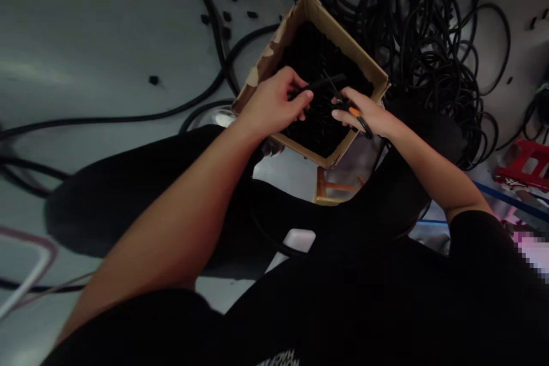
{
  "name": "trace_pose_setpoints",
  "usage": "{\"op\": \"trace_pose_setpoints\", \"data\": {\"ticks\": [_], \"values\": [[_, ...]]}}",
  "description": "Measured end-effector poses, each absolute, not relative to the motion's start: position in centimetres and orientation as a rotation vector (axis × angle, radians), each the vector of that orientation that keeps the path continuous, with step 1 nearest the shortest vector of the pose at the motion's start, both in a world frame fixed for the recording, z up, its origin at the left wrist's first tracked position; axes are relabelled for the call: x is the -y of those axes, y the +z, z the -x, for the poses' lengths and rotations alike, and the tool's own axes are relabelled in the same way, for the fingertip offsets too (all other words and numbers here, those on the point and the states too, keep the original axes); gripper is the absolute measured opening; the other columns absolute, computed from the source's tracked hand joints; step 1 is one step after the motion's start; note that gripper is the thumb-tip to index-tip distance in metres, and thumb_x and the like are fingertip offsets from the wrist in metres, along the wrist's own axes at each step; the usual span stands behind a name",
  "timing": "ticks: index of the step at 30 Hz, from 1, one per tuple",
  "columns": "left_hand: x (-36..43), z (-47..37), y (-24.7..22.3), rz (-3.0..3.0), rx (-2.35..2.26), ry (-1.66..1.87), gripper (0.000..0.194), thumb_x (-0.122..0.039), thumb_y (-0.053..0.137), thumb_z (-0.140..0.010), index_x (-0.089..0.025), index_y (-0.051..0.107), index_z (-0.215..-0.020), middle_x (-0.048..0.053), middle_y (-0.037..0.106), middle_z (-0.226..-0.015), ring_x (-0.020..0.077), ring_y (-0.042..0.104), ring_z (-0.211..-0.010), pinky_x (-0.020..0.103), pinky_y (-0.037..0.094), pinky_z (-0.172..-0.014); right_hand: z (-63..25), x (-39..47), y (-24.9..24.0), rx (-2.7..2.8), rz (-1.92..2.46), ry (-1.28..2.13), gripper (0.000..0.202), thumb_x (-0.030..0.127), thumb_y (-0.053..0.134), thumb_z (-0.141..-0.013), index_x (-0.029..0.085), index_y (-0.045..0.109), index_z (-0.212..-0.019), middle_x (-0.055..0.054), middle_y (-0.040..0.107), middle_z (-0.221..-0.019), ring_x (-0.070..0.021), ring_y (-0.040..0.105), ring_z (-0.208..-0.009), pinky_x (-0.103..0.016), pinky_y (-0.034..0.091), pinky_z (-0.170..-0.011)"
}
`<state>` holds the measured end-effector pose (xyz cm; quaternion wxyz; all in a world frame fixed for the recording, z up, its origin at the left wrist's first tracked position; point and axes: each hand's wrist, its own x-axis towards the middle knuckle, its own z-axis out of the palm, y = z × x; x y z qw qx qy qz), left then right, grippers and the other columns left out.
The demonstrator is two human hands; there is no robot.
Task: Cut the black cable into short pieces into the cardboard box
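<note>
Over an open cardboard box (351, 48), my left hand (283, 103) pinches a black strip (326, 81), perhaps a length of rubber or cable, that points to the right. My right hand (362, 111) is closed around the handles of scissors (355, 112) with orange and black grips. Their blades reach up and left, beside the free end of the strip. Inside the box lies a heap of small black pieces (317, 51), too dark to make out singly.
A large tangle of black cable or hose (412, 23) covers the floor at the upper right. Small black bits (153, 79) are scattered on the grey floor. A wooden stool (328, 193) shows below the box, and a red plastic object (523, 163) stands far right.
</note>
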<state>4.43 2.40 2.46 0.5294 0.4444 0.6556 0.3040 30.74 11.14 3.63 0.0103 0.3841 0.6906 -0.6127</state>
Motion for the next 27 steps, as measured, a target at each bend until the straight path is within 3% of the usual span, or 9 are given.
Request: {"op": "trace_pose_setpoints", "data": {"ticks": [6,9,13,18,24,27], "values": [[-2.1,-3.1,1.8,-1.057,-1.526,0.595,0.026,-0.042,0.079,-0.109,-0.023,0.062,-0.115,0.0,0.075,-0.088,0.0272,0.087,-0.1,0.039,0.073,-0.089,-29.2,-11.1,2.2,-1.973,-1.228,-2.083,0.051,0.065,0.075,-0.12,0.021,0.059,-0.139,-0.004,0.068,-0.117,-0.0147,0.071,-0.093,-0.03,0.07,-0.088],[-2.3,-2.4,1.7,-1.013,-1.493,0.515,0.021,-0.037,0.077,-0.11,-0.023,0.063,-0.116,0.002,0.078,-0.093,0.0314,0.088,-0.109,0.043,0.076,-0.095,-28.8,-10.8,2.2,-1.941,-1.232,-2.092,0.053,0.07,0.075,-0.118,0.023,0.055,-0.132,0.0,0.065,-0.106,-0.0137,0.07,-0.087,-0.027,0.066,-0.081],[-2.5,-1.9,0.9,-0.992,-1.474,0.434,0.017,-0.032,0.076,-0.108,-0.023,0.065,-0.117,0.004,0.079,-0.091,0.0324,0.088,-0.104,0.048,0.077,-0.096,-28.4,-10.3,2.4,-1.992,-1.275,-1.948,0.054,0.071,0.079,-0.115,0.025,0.054,-0.127,0.002,0.063,-0.098,-0.0151,0.067,-0.08,-0.028,0.062,-0.077],[-2.4,-2.4,0.3,-0.999,-1.508,0.441,0.03,-0.033,0.076,-0.106,-0.025,0.069,-0.134,0.006,0.083,-0.101,0.0333,0.088,-0.103,0.052,0.077,-0.097,-28.1,-9.7,2.2,-2.118,-1.257,-1.779,0.043,0.063,0.075,-0.116,0.026,0.055,-0.125,-0.001,0.067,-0.103,-0.0186,0.067,-0.085,-0.032,0.06,-0.082],[-2.4,-3.7,0.9,-1.182,-1.676,0.392,0.045,-0.043,0.075,-0.107,-0.023,0.072,-0.148,0.012,0.087,-0.123,0.0401,0.083,-0.134,0.055,0.066,-0.123,-27.3,-9.4,1.7,-2.155,-1.224,-1.686,0.029,0.047,0.07,-0.117,0.026,0.053,-0.129,0.0,0.066,-0.104,-0.0195,0.064,-0.09,-0.036,0.06,-0.093],[-2.8,-4.2,1.7,-1.252,-1.745,0.326,0.045,-0.046,0.069,-0.111,-0.023,0.073,-0.149,0.014,0.087,-0.127,0.0413,0.081,-0.138,0.053,0.062,-0.125,-27.0,-9.7,1.6,-2.14,-1.241,-1.648,0.031,0.045,0.072,-0.116,0.026,0.053,-0.131,-0.001,0.067,-0.105,-0.0203,0.066,-0.093,-0.037,0.058,-0.095]]}}
